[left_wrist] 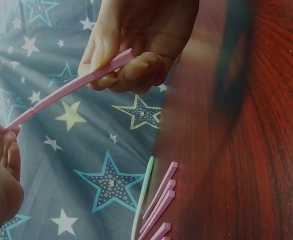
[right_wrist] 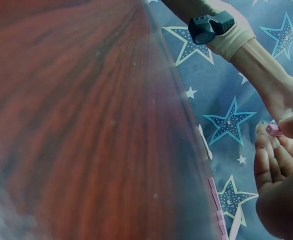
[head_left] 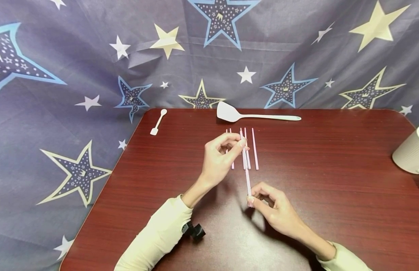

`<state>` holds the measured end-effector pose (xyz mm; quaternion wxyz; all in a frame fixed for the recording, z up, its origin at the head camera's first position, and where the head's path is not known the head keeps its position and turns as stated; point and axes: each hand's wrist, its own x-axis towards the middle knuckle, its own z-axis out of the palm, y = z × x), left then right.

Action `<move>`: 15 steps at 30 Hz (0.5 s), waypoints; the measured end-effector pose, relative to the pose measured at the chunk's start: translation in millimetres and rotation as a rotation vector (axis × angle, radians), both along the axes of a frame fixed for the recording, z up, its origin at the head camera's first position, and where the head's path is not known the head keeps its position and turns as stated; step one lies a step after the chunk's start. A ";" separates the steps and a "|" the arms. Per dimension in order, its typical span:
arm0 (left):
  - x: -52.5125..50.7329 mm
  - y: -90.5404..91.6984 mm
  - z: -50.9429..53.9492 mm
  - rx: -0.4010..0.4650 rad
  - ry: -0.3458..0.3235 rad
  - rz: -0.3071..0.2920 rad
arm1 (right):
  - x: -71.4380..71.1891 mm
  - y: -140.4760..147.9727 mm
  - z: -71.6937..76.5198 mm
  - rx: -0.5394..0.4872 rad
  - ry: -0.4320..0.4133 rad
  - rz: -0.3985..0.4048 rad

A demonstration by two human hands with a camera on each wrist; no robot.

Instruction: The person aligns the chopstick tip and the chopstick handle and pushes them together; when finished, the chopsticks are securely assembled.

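A slim pink chopstick [head_left: 248, 182] is held above the table between both hands. My left hand [head_left: 221, 156] pinches its far, thinner end between thumb and fingers. Lower down, my right hand [head_left: 278, 212] pinches the thicker near end with thumb and fingertips. In the left wrist view the chopstick [left_wrist: 61, 92] slants between the two hands. Only the tip of its thick end [right_wrist: 274, 130] shows in the right wrist view. Several more pink chopsticks [head_left: 255, 150] lie side by side on the table beneath and beyond my left hand, which partly covers some.
A white spatula [head_left: 229, 113] with a pale green handle lies along the table's back edge. Far left is a small white double-ended tool [head_left: 158, 122]. A ribbed white cup [head_left: 412, 150] lies at the right edge. A star-patterned curtain [head_left: 202, 56] hangs behind the reddish-brown table [head_left: 331, 169].
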<state>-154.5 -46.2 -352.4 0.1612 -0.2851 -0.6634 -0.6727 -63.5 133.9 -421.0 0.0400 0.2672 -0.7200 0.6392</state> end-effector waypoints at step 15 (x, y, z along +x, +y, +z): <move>2.8 0.0 2.8 -0.040 -0.008 -0.016 | 0.7 -1.4 -0.6 0.019 0.040 -0.025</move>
